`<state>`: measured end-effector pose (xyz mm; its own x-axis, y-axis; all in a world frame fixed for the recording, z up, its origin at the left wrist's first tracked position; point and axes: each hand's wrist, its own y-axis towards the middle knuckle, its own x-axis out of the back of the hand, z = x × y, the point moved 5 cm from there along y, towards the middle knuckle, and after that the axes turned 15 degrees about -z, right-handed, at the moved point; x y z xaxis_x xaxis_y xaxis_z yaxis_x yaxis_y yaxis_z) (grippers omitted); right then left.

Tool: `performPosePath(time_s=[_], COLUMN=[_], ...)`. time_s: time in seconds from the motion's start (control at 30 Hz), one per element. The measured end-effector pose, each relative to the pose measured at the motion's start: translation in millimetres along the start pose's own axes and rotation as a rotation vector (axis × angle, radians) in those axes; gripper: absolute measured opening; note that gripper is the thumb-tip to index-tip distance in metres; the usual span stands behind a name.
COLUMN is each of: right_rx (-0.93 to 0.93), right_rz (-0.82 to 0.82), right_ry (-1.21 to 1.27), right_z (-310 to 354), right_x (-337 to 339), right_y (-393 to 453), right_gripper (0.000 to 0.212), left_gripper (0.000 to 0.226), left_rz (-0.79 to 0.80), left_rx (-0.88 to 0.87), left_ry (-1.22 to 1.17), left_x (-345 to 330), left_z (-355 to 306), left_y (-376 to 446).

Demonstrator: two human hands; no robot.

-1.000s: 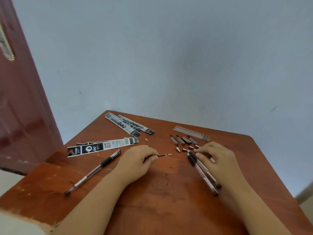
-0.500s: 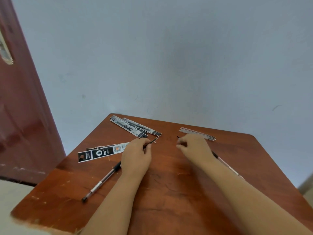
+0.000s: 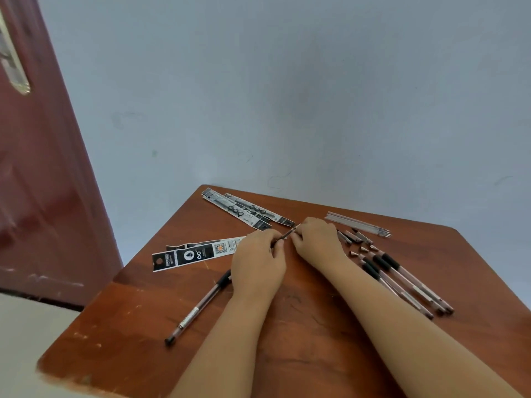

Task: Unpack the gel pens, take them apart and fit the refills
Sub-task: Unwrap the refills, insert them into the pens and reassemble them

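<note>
Seen from above on a reddish-brown wooden counter (image 3: pixel 301 340): two bare hands meeting near the far middle. Left hand (image 3: pixel 258 265) with fingers curled, pinching the near end of a thin dark refill (image 3: pixel 284 236); right hand (image 3: pixel 317 242) pinching its far end, so both grasping the same slim stick, held just above the wood and slanting up to the right. Probably working on the tip end of the refill, perhaps pulling off a tiny cap; too small to tell. Best done with a short, straight pull along the stick, light pressure only, no bending, and the tip kept off the skin. To the right, three open pen barrels with black grips (image 3: pixel 402 282) lying side by side, well apart from the hands, ready to take a refill. Beyond them a scatter of small caps and tips (image 3: pixel 359 242), easy to knock with the right forearm. Further back a bundle of pale spare refills (image 3: pixel 359 224). To the left, one whole pen (image 3: pixel 198 308) lying just beside the left wrist, an opened wrapper (image 3: pixel 198 252) touching the left hand, and two more wrappers (image 3: pixel 247 211) at the far edge. Behind, a grey wall and a dark red door (image 3: pixel 37 196).
</note>
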<state>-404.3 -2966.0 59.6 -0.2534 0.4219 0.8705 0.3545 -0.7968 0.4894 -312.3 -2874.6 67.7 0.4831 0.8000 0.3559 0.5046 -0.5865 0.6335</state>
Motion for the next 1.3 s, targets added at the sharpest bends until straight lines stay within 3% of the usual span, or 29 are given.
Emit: performPosePath(time_s=[0.17,0.43,0.67,0.93,1.13,1.2,1.3], right_rx=[-0.133,-0.256,-0.32,-0.34,-0.361,-0.322,-0.242], right_rz=[-0.019,0.092,0.147,-0.054,-0.249,-0.291,-0.312], right_ry=[0.189,-0.003,0.024,0.516,0.67,0.641,0.581], right_z=[-33,-88,-91,-90,-99,-99,-98], right_x=[36,76,69,92,95,92,89], right_y=[-17,-79,-84,-76,-71,-77,-82], right_gripper=[0.029,0.025,0.023,0.023,0.02,0.021,0.02], left_gripper=[0.02,0.02,0.021,0.018,0.017,0.01,0.018], left_rz=[0.025,0.056,0.054,0.031,0.115,0.133,0.14], left_rx=[0.009,-0.024,0.007,-0.018,0.313,0.428,0.636], left_ry=[0.039,0.073,0.049,-0.049,-0.228,-0.327,-0.518], left_x=[-2,-6,-5,-5,-33,-43,-56], left_z=[0,-6,-12,-31,-46,-49,-46], left_y=[-2,-6,-10,-9,-5,-4,-12])
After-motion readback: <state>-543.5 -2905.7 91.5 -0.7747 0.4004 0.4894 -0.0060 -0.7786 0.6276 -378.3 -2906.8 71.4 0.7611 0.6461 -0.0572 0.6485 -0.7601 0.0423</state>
